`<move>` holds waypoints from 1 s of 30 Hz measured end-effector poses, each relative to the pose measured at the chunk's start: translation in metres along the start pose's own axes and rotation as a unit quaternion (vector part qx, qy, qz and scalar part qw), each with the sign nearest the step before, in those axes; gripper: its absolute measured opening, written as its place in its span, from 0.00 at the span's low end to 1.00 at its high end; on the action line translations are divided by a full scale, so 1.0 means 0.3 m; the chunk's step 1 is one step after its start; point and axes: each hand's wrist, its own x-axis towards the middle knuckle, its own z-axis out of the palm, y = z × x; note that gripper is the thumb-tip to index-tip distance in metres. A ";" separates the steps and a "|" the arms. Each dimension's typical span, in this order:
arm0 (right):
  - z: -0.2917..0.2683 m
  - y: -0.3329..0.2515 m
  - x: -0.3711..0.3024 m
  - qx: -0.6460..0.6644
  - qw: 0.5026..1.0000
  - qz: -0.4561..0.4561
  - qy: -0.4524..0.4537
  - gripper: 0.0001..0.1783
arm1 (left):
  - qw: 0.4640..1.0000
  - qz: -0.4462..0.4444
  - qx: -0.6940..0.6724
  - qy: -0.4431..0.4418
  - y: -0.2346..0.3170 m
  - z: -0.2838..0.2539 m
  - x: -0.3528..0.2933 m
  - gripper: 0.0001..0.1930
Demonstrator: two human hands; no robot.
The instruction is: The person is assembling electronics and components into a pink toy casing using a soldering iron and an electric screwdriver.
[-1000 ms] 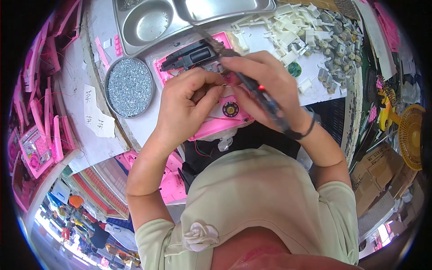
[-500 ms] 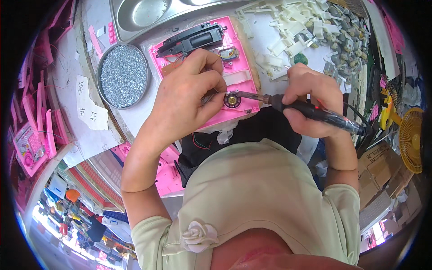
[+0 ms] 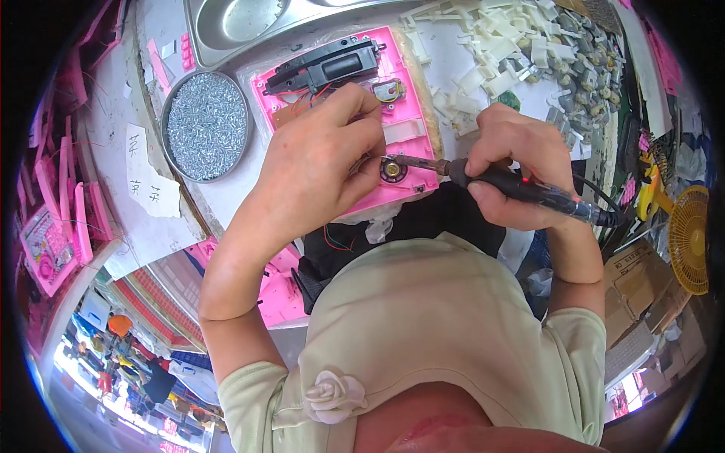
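In my right hand [image 3: 525, 166] is a soldering iron [image 3: 521, 190] with a black handle and a small red light. Its tip meets the upper edge of a small round black speaker [image 3: 393, 171], which sits in a pink plastic housing [image 3: 420, 155]. My left hand [image 3: 321, 151] is closed in a pinch just left of the speaker; what lies between the fingertips is hidden. Farther up in the housing are a long black plastic part [image 3: 332, 68], a small motor [image 3: 388, 91] and thin coloured wires [image 3: 303, 100], partly covered by my left hand.
A round tin of small screws [image 3: 206, 127] stands left of the housing. White plastic parts [image 3: 502, 45] and grey motor pieces [image 3: 593, 79] are heaped at the far right. A metal tray [image 3: 242, 23] lies at the back; a yellow fan [image 3: 688, 240] stands right. Pink parts [image 3: 57, 245] crowd the left.
The housing and its speaker have shifted slightly to the right. My right hand sits a little farther left, with the iron's tip still at the speaker's edge. My left hand keeps its pinch.
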 end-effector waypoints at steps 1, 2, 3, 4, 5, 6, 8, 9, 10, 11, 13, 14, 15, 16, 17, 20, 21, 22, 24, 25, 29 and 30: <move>-0.001 0.000 0.001 -0.003 1.000 -0.001 -0.002 0.13 | 1.000 -0.001 0.001 -0.001 0.000 0.000 0.000 0.07; -0.002 0.000 0.003 -0.006 1.000 -0.003 -0.004 0.13 | 1.000 -0.002 0.002 -0.001 0.000 0.000 -0.001 0.07; -0.002 0.000 0.004 -0.009 1.000 -0.004 -0.006 0.13 | 1.000 -0.002 0.002 -0.002 0.000 0.001 -0.001 0.07; -0.003 -0.003 0.005 -0.013 1.000 -0.002 -0.010 0.13 | 1.000 -0.003 0.002 -0.002 -0.001 0.003 -0.001 0.07; -0.005 -0.006 0.006 -0.018 1.000 0.000 -0.013 0.13 | 1.000 -0.003 0.001 -0.002 -0.001 0.004 -0.002 0.07; -0.007 -0.009 0.007 -0.022 1.000 0.002 -0.017 0.13 | 1.000 -0.002 0.005 -0.005 -0.001 0.002 -0.002 0.07; -0.020 -0.011 0.012 -0.018 1.000 -0.009 -0.010 0.13 | 1.000 0.001 0.013 -0.010 0.001 -0.002 0.000 0.07; -0.027 -0.011 0.011 -0.017 1.000 -0.014 -0.006 0.13 | 1.000 0.000 0.015 -0.011 0.001 -0.003 0.001 0.07; -0.032 -0.009 0.006 -0.009 1.000 -0.018 0.006 0.13 | 1.000 0.000 0.017 -0.012 0.002 -0.002 0.000 0.07; -0.037 -0.005 -0.002 0.000 1.000 -0.021 0.018 0.13 | 1.000 -0.001 0.018 -0.012 0.002 -0.002 -0.001 0.07; -0.053 -0.003 -0.017 0.005 0.999 -0.020 0.028 0.13 | 1.000 -0.001 0.022 -0.015 0.001 -0.003 -0.002 0.07; -0.063 -0.003 -0.026 0.001 1.000 -0.015 0.027 0.13 | 1.000 -0.002 0.025 -0.017 0.000 -0.003 -0.002 0.07; -0.072 -0.004 -0.035 -0.003 1.000 -0.010 0.025 0.13 | 1.000 -0.005 0.022 -0.018 0.001 -0.004 -0.004 0.07; -0.077 -0.005 -0.046 0.005 1.000 -0.004 0.028 0.12 | 1.000 -0.009 0.019 -0.019 0.001 -0.004 -0.006 0.08; -0.081 -0.007 -0.061 0.011 0.999 0.003 0.032 0.12 | 1.000 -0.010 0.016 -0.021 0.002 -0.004 -0.005 0.08; -0.077 -0.007 -0.070 0.023 0.999 0.007 0.041 0.12 | 0.999 0.009 0.019 -0.027 -0.004 -0.015 -0.003 0.08; -0.072 -0.007 -0.068 0.027 0.999 0.005 0.043 0.12 | 0.999 0.018 0.023 -0.026 -0.008 -0.018 -0.004 0.08; -0.064 -0.005 -0.060 0.026 0.998 -0.006 0.051 0.12 | 0.999 0.027 0.026 -0.026 -0.012 -0.021 -0.004 0.08; -0.048 0.003 -0.043 0.025 0.997 -0.027 0.064 0.13 | 0.999 0.035 0.028 -0.020 -0.012 -0.020 -0.003 0.07; -0.050 0.004 -0.042 0.022 0.997 -0.031 0.061 0.13 | 0.999 0.034 0.025 -0.015 -0.010 -0.017 -0.001 0.06; -0.051 0.004 -0.028 0.023 0.998 -0.040 0.043 0.14 | 0.999 0.028 0.041 0.002 0.005 -0.005 0.000 0.06; -0.049 0.003 -0.025 0.025 0.998 -0.040 0.039 0.14 | 0.999 0.024 0.044 0.001 0.009 -0.001 0.001 0.06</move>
